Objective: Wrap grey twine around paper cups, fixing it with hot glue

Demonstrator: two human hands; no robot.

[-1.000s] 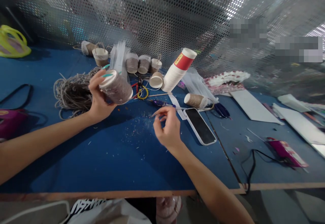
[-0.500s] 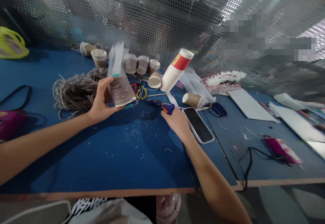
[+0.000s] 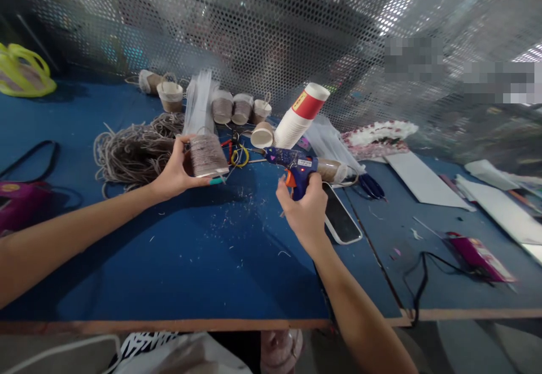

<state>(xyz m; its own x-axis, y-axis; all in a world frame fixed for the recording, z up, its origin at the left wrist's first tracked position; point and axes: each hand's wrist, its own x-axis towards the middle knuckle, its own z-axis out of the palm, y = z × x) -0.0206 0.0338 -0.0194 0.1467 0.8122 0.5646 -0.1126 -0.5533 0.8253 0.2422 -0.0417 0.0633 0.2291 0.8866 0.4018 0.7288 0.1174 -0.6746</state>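
Note:
My left hand [image 3: 175,170] is closed round a paper cup [image 3: 207,156] wound with grey-brown cord, held on its side of the table with a white rim at the bottom. Teal nails show on that hand. In my right hand [image 3: 305,207] is a dark blue glue gun [image 3: 292,162] with an orange trigger, its nozzle pointing left toward the cup but apart from it. Behind the cup lie yellow-and-red handled scissors [image 3: 239,156]. Left of my left hand sits a heap of grey-brown cord [image 3: 131,151].
Several cord-wrapped cups [image 3: 222,107] line the back by a metal mesh. A leaning stack of white paper cups [image 3: 292,128] stands behind the glue gun. A phone [image 3: 342,216] lies beside my right wrist. A magenta pouch [image 3: 480,255] with a black strap is farther right.
My right hand has lifted the glue gun off the table and turned it upright, nozzle leftward. The cup in my left hand has tilted slightly and shifted a little.

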